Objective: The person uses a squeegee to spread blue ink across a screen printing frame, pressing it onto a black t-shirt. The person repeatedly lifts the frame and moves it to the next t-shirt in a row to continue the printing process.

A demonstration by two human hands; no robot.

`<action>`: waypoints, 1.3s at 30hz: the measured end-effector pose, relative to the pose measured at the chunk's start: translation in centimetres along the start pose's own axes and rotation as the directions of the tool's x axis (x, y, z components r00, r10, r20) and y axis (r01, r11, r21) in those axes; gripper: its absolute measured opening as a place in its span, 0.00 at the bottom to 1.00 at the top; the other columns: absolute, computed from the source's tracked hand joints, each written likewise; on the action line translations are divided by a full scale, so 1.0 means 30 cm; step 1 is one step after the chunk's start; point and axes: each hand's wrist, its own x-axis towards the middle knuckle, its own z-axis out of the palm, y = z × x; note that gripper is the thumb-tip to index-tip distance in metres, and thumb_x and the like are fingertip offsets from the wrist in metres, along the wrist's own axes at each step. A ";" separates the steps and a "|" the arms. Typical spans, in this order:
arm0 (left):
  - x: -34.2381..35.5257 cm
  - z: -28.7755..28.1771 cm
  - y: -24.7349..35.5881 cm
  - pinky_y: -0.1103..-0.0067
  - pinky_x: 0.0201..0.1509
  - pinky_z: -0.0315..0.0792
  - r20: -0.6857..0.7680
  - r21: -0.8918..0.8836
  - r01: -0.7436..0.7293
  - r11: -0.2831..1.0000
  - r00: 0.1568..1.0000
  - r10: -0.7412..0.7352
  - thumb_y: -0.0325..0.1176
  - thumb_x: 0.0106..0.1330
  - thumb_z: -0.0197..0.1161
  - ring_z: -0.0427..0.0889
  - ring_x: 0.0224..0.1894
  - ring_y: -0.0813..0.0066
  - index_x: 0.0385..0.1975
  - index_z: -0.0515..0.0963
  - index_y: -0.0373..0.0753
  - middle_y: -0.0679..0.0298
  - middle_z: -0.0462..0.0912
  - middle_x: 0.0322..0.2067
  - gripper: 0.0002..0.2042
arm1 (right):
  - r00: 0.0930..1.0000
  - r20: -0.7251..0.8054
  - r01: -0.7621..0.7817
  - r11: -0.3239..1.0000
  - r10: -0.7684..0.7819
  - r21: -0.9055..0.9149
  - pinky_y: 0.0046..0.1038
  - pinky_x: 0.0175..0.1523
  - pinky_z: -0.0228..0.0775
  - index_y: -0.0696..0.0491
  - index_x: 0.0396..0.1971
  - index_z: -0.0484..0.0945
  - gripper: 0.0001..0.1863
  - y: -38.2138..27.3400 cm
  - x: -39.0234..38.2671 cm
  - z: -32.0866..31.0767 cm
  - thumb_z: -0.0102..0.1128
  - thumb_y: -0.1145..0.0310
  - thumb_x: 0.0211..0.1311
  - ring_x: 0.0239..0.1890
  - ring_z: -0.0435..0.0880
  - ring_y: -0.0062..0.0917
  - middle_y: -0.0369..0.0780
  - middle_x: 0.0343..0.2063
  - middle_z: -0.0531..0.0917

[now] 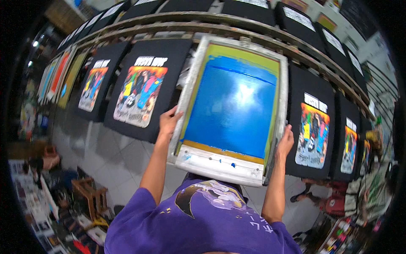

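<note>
A screen-printing frame (284, 97) lies in front of me, tilted a little. Wet blue ink (230, 114) covers most of its mesh, with a greenish-yellow margin around it and a thicker ridge of ink near the far end. White tape with blue spots crosses the near end. My left hand (169, 121) grips the frame's left side rail, thumb and fingers around the edge. On the opposite rail my right hand (286, 143) is closed, its fingertips partly hidden. Whatever lies under the frame is covered by it.
Black printed shirts on boards flank the frame, one left (141, 91) and one right (312, 127). Wooden rails (177, 19) run behind, with more black shirts beyond. Several screens (55, 78) lean at far left. A wooden stool (89, 194) stands on the tiled floor (120, 163).
</note>
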 end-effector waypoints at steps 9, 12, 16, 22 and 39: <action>0.036 0.018 -0.118 0.78 0.46 0.75 -0.113 0.250 -0.173 0.953 0.972 0.206 0.40 0.64 0.71 0.83 0.38 0.78 0.54 0.83 0.41 0.57 0.89 0.39 0.20 | 0.890 0.087 0.456 0.867 -0.448 -0.201 0.35 0.64 0.65 0.64 0.57 0.72 0.29 -0.044 -0.091 -0.030 0.64 0.56 0.67 0.57 0.78 0.39 0.51 0.54 0.78; 0.033 0.035 -0.107 0.71 0.50 0.77 -0.227 0.405 -0.223 0.887 0.915 0.334 0.41 0.70 0.62 0.87 0.45 0.59 0.52 0.84 0.39 0.50 0.87 0.43 0.16 | 0.728 0.546 0.600 0.770 -0.415 -0.216 0.39 0.63 0.65 0.62 0.53 0.75 0.30 -0.221 -0.280 -0.147 0.73 0.59 0.55 0.56 0.76 0.44 0.49 0.51 0.78; -0.117 0.053 0.062 0.71 0.52 0.76 -0.253 0.472 -0.325 0.820 0.840 0.479 0.40 0.71 0.61 0.86 0.49 0.58 0.52 0.83 0.38 0.51 0.86 0.48 0.16 | 0.313 0.922 0.862 0.477 -0.228 -0.174 0.39 0.55 0.70 0.57 0.47 0.77 0.26 -0.279 -0.533 -0.263 0.76 0.65 0.47 0.52 0.75 0.42 0.45 0.45 0.77; -0.445 0.044 0.180 0.71 0.51 0.77 0.008 0.460 -0.404 0.791 0.892 0.452 0.42 0.64 0.68 0.86 0.47 0.62 0.52 0.83 0.40 0.55 0.86 0.47 0.19 | 0.283 0.922 0.945 0.240 -0.265 -0.222 0.40 0.51 0.72 0.55 0.45 0.76 0.24 -0.140 -0.539 -0.246 0.71 0.73 0.43 0.47 0.78 0.41 0.45 0.41 0.79; -0.367 -0.055 0.203 0.65 0.42 0.73 0.733 0.447 -0.884 0.140 0.451 0.510 0.37 0.40 0.79 0.79 0.40 0.59 0.38 0.80 0.43 0.63 0.80 0.34 0.23 | 0.522 0.674 0.840 0.450 -0.523 -0.302 0.39 0.51 0.70 0.51 0.35 0.78 0.13 -0.214 -0.467 -0.144 0.67 0.73 0.47 0.42 0.81 0.37 0.39 0.31 0.81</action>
